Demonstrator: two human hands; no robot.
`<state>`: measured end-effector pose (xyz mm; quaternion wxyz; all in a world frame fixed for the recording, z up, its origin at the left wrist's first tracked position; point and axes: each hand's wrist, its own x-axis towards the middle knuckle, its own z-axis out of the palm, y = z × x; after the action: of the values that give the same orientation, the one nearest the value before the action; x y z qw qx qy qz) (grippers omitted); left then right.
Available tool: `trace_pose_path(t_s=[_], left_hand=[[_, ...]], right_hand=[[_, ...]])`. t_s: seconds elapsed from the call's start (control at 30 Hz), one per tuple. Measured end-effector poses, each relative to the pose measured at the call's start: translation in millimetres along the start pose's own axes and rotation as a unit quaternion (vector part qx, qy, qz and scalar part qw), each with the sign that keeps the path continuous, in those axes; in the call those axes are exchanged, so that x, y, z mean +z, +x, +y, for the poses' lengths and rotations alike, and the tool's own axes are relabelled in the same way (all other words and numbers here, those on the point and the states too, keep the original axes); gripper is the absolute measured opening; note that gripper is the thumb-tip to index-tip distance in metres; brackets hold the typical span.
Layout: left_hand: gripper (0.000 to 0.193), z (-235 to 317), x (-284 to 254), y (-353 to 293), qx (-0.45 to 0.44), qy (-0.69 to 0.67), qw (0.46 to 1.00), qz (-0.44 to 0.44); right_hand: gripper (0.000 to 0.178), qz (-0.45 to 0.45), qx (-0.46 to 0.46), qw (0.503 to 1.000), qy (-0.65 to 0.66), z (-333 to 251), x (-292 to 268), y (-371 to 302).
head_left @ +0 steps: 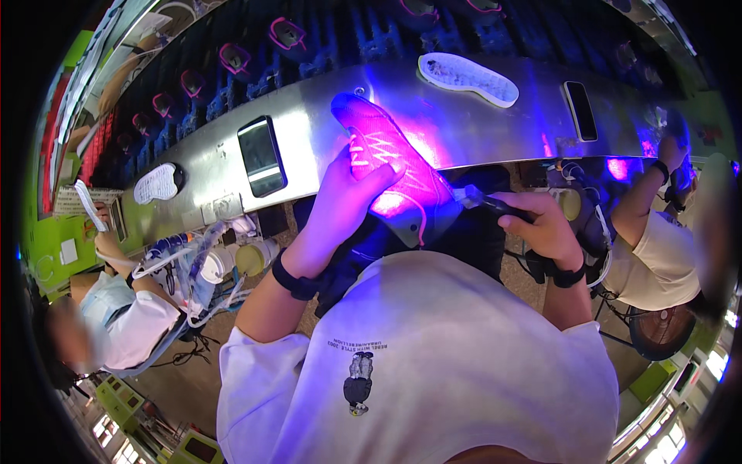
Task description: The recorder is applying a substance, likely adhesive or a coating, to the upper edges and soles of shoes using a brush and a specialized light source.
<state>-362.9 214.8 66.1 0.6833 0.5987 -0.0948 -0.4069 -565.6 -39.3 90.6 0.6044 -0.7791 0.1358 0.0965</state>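
Note:
My left hand (340,209) grips a shoe upper (390,158) that glows pink under violet light, holding it by its side with the toe pointing away toward the metal bench (325,127). My right hand (541,224) is closed on a dark pen-like tool (487,203) whose tip meets the heel end of the shoe. Both wrists wear black bands. My white shirt fills the lower middle of the view.
On the bench lie a white sole (468,77), a dark phone (261,155), another white sole (157,183) and a dark slab (581,110). Behind it runs a conveyor of dark holders with shoes (232,58). Seated workers flank me at left (124,309) and right (665,247).

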Motion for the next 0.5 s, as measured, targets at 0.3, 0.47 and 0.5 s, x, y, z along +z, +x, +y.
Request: trace_pose_path(t_s=[0.3, 0.47, 0.5], left_hand=[[0.044, 0, 15, -12, -0.113, -0.146, 0.983, -0.011], [0.043, 3, 18, -23, -0.174, -0.27, 0.947, -0.022], [0.043, 1, 17, -24, -0.174, -0.273, 0.946, -0.02]], right_hand=[[0.038, 0.151, -0.132, 0.969, -0.144, -1, 11, -11], [0.041, 0.151, -0.175, 0.953, -0.194, -27, 0, -1], [0.041, 0.147, -0.174, 0.954, -0.195, -31, -3, 3]])
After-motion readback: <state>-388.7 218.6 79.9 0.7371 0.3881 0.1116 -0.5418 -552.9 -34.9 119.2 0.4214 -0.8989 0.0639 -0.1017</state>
